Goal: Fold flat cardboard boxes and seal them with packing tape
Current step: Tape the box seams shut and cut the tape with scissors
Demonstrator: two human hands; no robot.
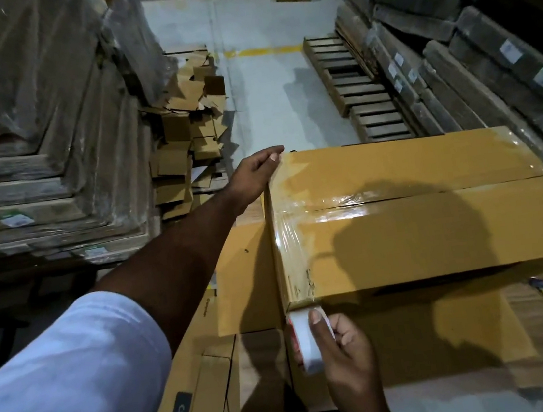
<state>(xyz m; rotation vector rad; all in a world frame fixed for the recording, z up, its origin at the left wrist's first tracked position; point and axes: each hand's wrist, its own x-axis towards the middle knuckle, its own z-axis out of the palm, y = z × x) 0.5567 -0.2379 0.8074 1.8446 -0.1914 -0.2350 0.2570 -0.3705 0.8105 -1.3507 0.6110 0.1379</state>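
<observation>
Currently: folded box on worktop, tape strip along its left edge, far end pressed by left hand, near end at tape roll gripped by right hand.

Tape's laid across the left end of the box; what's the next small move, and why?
Probably tear the clear tape strip at the near edge: it already spans the brown cardboard box from the left hand at the far corner to the white tape roll gripped by the right hand.
</observation>
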